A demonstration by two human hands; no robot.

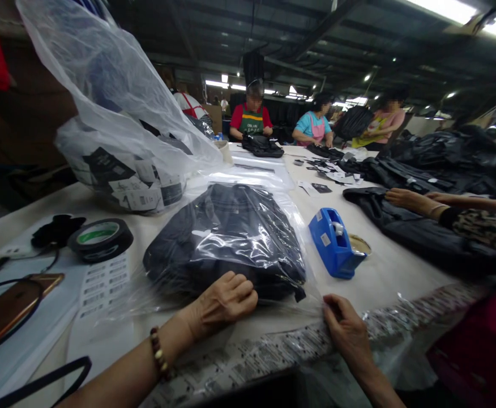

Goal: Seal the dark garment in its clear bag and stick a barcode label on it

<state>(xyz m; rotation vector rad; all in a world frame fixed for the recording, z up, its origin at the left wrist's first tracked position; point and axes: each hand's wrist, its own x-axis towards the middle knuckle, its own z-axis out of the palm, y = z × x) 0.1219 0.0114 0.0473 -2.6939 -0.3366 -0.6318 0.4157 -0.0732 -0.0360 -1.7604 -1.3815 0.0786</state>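
Two hands [226, 300] [347, 328] at plastic bag [231, 243] edge

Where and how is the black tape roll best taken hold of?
The black tape roll is probably best pinched by the ring wall facing the wrapped bag, from above: it lies flat, its green-lined core seems open, and a dark fuzzy item crowds its opposite side.

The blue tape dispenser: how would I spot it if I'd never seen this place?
On the pale worktable, find the black bag in clear plastic before the person. Just right of it, beyond the right hand, sits the tape dispenser. Its bright blue body sets it apart from that bag and the dark fabric item farther right.
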